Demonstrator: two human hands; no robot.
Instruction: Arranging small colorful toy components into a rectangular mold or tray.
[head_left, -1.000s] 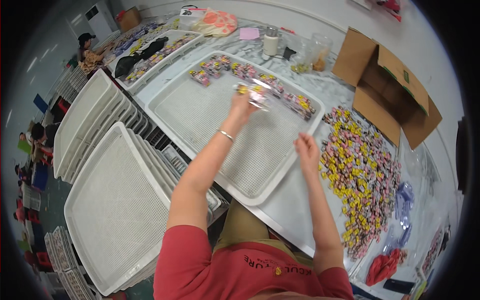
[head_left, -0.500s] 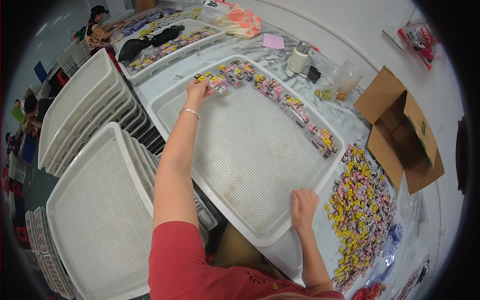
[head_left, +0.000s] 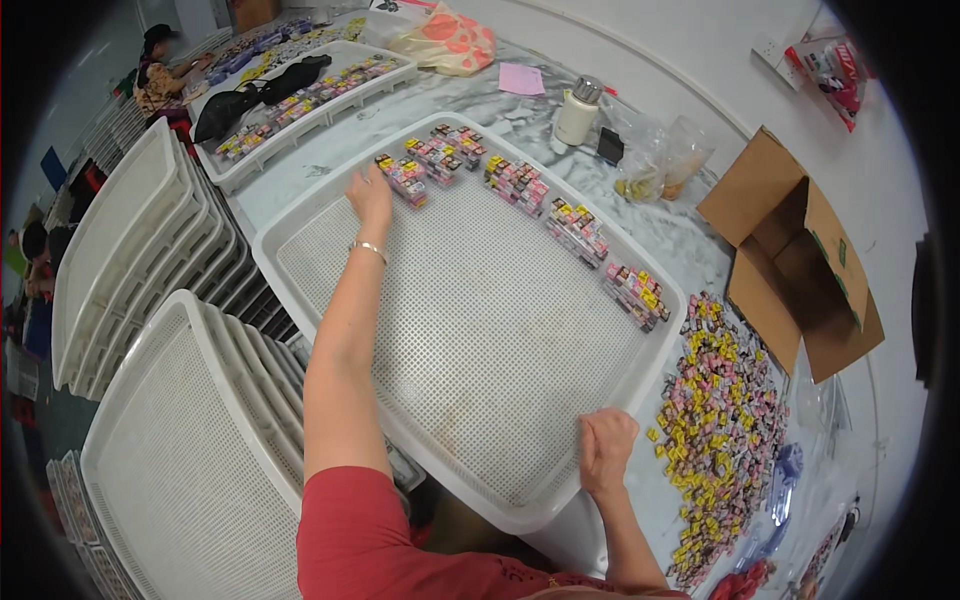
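Observation:
A large white perforated tray (head_left: pixel 270 235) lies tilted across the table in front of me. At its far left side my left hand (head_left: pixel 370 200) has its fingers closed at the edge of a block of small pink, yellow and dark packed pieces (head_left: pixel 402 180); the fingertips are partly hidden and slightly blurred. Right beside it stands another such block (head_left: pixel 447 150). Further blocks (head_left: pixel 516 184) line the tray's far right side. My right hand (head_left: pixel 607 450) is closed in a fist on the near right rim of the tray.
A heap of loose small pieces (head_left: pixel 715 450) covers the table at right, before an open cardboard box (head_left: pixel 770 200). Stacked white trays (head_left: pixel 120 250) stand at left. Behind are a filled tray (head_left: pixel 390 78), a bottle (head_left: pixel 577 115) and plastic bags (head_left: pixel 688 155). A co-worker (head_left: pixel 158 75) sits far left.
The whole view has shifted a little. My left hand has come slightly nearer along with the block of pieces. My right hand stays at the tray's rim.

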